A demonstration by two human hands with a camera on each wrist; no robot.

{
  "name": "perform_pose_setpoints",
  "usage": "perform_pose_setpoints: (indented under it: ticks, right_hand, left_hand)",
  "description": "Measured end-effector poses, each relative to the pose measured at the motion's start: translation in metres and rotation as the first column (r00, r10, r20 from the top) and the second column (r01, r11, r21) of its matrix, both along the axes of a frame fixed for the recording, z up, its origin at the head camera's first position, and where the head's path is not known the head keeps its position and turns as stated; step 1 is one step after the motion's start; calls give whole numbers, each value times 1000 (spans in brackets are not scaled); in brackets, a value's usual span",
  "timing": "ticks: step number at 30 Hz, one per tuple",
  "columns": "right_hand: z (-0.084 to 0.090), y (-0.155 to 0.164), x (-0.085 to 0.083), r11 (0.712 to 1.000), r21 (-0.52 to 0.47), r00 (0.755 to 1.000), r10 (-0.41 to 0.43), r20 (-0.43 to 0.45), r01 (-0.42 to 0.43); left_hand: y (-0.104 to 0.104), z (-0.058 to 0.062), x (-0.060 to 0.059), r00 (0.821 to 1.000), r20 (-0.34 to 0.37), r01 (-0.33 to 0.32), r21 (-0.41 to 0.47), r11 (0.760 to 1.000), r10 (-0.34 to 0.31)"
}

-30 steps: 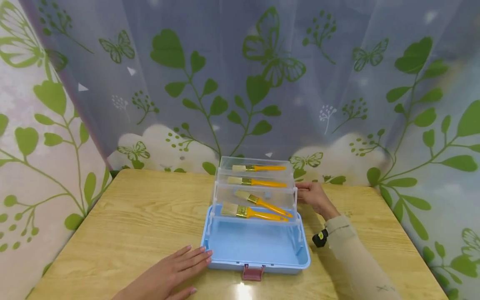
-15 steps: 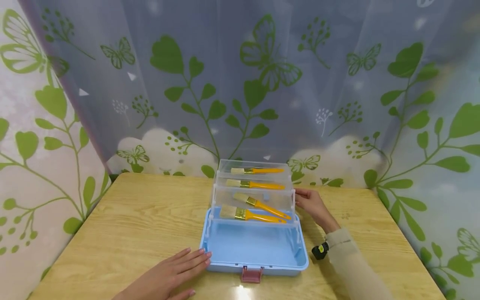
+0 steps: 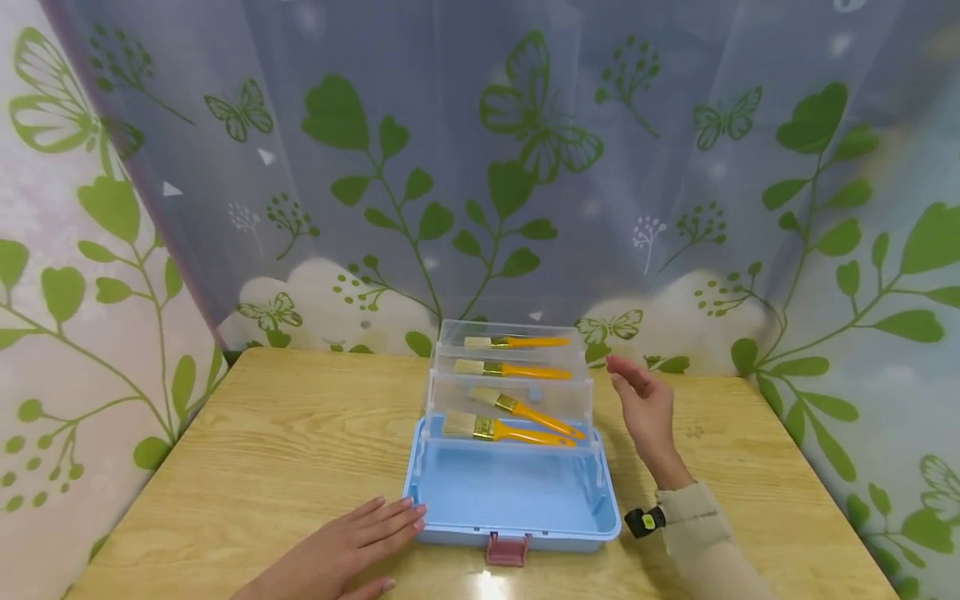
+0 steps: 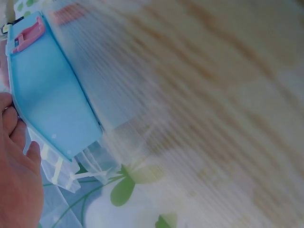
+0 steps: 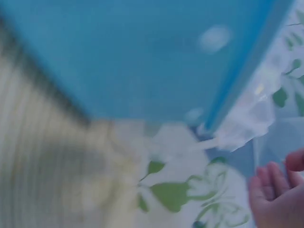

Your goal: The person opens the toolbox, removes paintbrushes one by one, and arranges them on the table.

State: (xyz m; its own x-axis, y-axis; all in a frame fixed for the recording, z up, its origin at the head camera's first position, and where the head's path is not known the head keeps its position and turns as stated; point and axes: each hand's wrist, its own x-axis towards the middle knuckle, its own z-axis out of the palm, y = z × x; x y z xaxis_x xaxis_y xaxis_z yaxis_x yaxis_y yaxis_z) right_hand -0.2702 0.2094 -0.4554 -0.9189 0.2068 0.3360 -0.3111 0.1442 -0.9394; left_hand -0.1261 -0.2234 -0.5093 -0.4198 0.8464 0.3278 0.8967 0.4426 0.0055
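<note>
A bump from the right hand [image 3: 647, 408], poised empty with loosely bent fingers just beside the stepped, clear plastic trays [image 3: 452, 390], could make these sag and jostle the 4 orange-handled, pale-bristled paintbrushes [image 3: 528, 433] lying in them. The left hand [image 3: 347, 542] rests straight fingers on the front left corner of the light-blue rectangular plastic box [image 3: 510, 496]; uneven pressure might slide it. The box sits unfolded on the pale wood-grained desk [image 3: 315, 417], its dusky-pink latch [image 3: 507, 551] at the front

Soft light fills the head view, white glare marking the desk [image 3: 300, 433]; the right wrist view leaves the blue toolbox [image 5: 142, 61] out of focus.
</note>
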Motion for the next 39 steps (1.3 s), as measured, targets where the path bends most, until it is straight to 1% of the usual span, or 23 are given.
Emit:
perform_pose_setpoints:
  ticks: [1, 3, 5, 7, 9, 11, 15, 16, 18, 22, 26, 30, 32, 35, 37, 39]
  right_hand:
    - [3, -2, 2, 999, -52, 998, -4, -61, 1]
    - [10, -6, 4, 988, -151, 986, 8, -164, -33]
    - [17, -10, 7, 967, -232, 969, 47, -244, -105]
    - [21, -13, 12, 947, -267, 949, 94, -302, -179]
    - [25, -15, 16, 932, -272, 929, 140, -344, -241]
    - [28, -16, 21, 925, -253, 913, 179, -367, -283]
    - [36, -18, 25, 926, -194, 897, 236, -374, -324]
    - [38, -18, 26, 923, -184, 893, 252, -374, -338]
    - [41, -19, 28, 907, -178, 880, 296, -372, -381]
    - [45, -21, 32, 868, -173, 854, 390, -344, -466]
    - [49, -22, 35, 839, -143, 832, 471, -294, -525]
    - [54, -24, 32, 816, -68, 807, 549, -217, -574]
    - [55, -26, 30, 816, 10, 806, 572, -154, -577]
    - [55, -29, 28, 813, 108, 813, 579, -58, -572]
    - [53, -31, 26, 806, 152, 815, 579, 2, -572]
    - [51, -32, 23, 796, 168, 812, 583, 43, -581]
  left_hand:
    - [0, 0, 0, 1000, 4, -1, 1, 1000, 1]
    - [1, -1, -1, 1000, 8, -3, 8, 1000, 3]
    - [0, 0, -1, 1000, 16, -5, 7, 1000, 5]
    - [0, 0, -1, 1000, 14, -11, 3, 1000, 11]
    - [0, -1, 0, 1000, 15, -18, -4, 1000, 18]
    - [-1, -1, 1, 1000, 16, -20, -9, 1000, 20]
    - [0, -1, 1, 999, 33, -32, 2, 999, 32]
    - [0, -1, 0, 999, 37, -34, 3, 999, 34]
    - [1, 0, 0, 998, 39, -39, 6, 999, 39]
    - [1, -1, 2, 999, 27, -34, -1, 999, 35]
    - [1, -1, 3, 999, 21, -29, -2, 1000, 29]
    - [2, 0, 3, 999, 39, -38, 2, 999, 38]
    - [2, 0, 3, 998, 46, -39, 0, 999, 39]
    - [1, 0, 3, 999, 41, -29, 0, 1000, 29]
    - [1, 0, 3, 999, 37, -25, -2, 1000, 25]
    - [1, -1, 3, 999, 41, -27, 0, 1000, 27]
